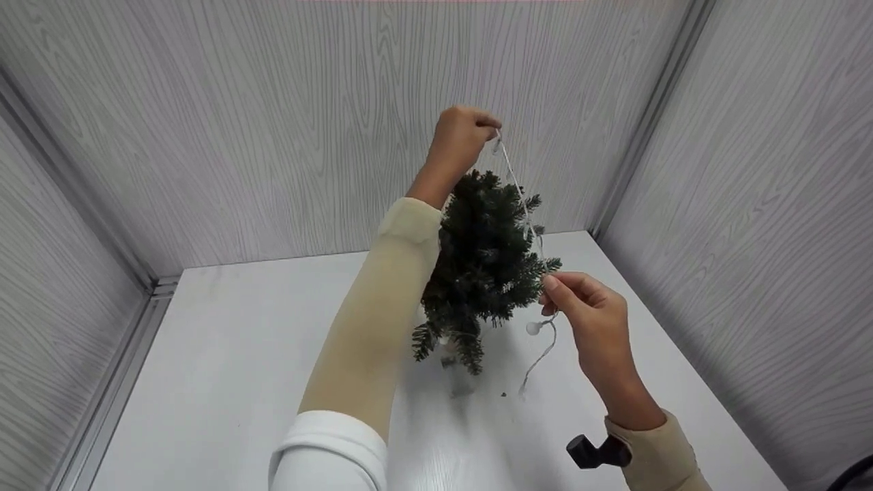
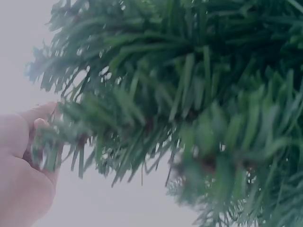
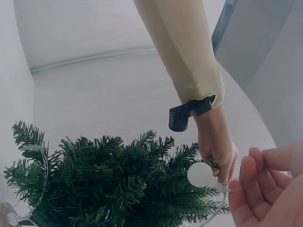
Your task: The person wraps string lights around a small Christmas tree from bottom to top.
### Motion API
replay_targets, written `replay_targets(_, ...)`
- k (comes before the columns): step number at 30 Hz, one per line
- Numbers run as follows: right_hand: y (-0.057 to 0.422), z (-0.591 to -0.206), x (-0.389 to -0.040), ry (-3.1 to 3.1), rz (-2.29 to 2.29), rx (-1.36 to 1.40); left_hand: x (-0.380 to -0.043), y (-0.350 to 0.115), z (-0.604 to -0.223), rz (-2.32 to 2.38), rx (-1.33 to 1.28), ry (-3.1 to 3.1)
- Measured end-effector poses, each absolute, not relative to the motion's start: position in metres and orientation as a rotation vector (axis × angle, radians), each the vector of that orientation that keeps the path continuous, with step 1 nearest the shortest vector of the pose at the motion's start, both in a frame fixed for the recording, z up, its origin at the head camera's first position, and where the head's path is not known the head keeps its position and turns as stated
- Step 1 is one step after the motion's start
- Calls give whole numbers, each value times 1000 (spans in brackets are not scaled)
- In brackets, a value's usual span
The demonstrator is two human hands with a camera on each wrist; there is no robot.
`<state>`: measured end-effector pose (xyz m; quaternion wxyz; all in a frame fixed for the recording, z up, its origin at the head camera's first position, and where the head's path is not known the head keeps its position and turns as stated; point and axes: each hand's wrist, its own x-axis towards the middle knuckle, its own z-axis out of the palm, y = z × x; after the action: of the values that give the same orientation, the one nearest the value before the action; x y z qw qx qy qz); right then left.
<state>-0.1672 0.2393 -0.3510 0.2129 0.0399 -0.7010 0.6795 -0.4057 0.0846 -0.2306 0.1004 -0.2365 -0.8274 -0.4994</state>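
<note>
A small artificial Christmas tree (image 1: 484,252) stands on the white table, partly hidden by the left forearm. Above its top, my left hand (image 1: 457,140) pinches a string of lights (image 1: 513,174) between thumb and fingers. The wire runs down along the tree's right side to my right hand (image 1: 597,317), which also pinches it. Below the right fingers hang a round white bulb (image 1: 533,328) and a loose length of wire. In the right wrist view, the white bulb (image 3: 200,175) shows large between both hands. Green branches (image 2: 156,104) fill most of the left wrist view, blurred.
More wire and a light (image 3: 34,148) lie on branches at the other side of the tree. Grey wood-grain panels (image 1: 307,136) enclose the white table (image 1: 239,354) at the back and sides. A tiny dark speck (image 1: 503,394) lies before the tree.
</note>
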Motion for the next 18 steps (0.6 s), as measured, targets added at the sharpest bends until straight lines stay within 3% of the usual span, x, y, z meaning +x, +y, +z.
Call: replay_targets(18, 234, -348, -162, -2014, 1828, 152, -420, 41, -243, -1620, -547, -2349)
